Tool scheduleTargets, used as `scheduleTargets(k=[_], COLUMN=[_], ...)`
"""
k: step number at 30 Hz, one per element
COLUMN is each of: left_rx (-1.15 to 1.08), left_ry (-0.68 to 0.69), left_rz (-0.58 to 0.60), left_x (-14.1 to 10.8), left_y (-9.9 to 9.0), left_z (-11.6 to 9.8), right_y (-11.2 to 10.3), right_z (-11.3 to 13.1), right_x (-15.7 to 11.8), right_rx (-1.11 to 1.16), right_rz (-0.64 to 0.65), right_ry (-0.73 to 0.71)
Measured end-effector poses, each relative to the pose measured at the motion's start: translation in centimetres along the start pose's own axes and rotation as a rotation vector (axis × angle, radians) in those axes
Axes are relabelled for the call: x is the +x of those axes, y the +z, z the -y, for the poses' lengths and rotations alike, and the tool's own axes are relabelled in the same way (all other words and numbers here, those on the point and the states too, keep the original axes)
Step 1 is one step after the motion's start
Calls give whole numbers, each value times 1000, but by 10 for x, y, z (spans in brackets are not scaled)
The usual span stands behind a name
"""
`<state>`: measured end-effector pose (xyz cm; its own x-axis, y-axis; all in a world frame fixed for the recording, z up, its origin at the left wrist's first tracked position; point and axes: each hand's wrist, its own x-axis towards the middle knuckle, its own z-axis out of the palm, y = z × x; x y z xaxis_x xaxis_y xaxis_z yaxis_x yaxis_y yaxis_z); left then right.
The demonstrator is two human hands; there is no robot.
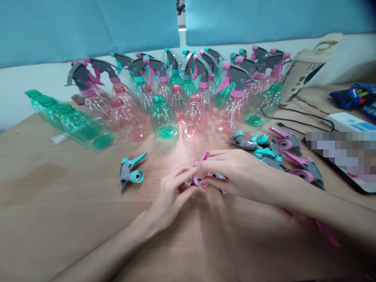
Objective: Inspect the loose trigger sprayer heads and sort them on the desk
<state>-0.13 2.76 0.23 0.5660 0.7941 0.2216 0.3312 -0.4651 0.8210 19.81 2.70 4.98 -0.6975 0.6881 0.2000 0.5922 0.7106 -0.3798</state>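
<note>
Both hands meet around a pink-and-grey spray head (200,180) near the middle of the table. My left hand (173,190) pinches it from the left with thumb and fingers. From the right, my right hand (227,171) has its fingers closed over the pink collar; its fingertips partly hide the opening. A teal-and-grey spray head (129,173) lies alone to the left. Several pink and teal spray heads (304,166) lie right of my right hand, some partly behind the forearm. Open pink bottles (194,117) and a green bottle (165,119) stand just beyond the hands.
Several bottles with spray heads (232,102) stand in rows at the back. Green bottles (70,123) stand at the left. A cream tumbler (305,72), a black cable (315,113), a blue packet (354,100) and a dark-edged device (337,156) occupy the right side of the wooden table (73,219).
</note>
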Motion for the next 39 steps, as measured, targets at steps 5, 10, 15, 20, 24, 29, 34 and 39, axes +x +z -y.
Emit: scheduleTargets(k=[5, 10, 15, 20, 24, 29, 34, 39], left_rx=[-36, 22, 60, 87, 110, 251, 402, 493], left_ry=[-26, -20, 25, 31, 29, 81, 103, 117], left_rz=[-13, -33, -44, -100, -129, -109, -72, -119], left_x=[2, 4, 3, 2, 1, -2, -8, -20], left_y=[2, 3, 2, 4, 7, 8, -3, -31], left_z=[1, -1, -1, 0, 3, 3, -1, -5], right_y=[1, -1, 4, 9, 14, 22, 15, 0], right_z=[5, 11, 10, 6, 8, 13, 15, 17], right_x=[2, 1, -2, -2, -2, -6, -12, -23], right_rx=[-111, -265, -180, -100, -257, -392, -208, -193], right_rz=[-7, -59, -87, -125, -236, -208, -179, -239], right_ry=[45, 70, 29, 44, 43, 37, 113, 228])
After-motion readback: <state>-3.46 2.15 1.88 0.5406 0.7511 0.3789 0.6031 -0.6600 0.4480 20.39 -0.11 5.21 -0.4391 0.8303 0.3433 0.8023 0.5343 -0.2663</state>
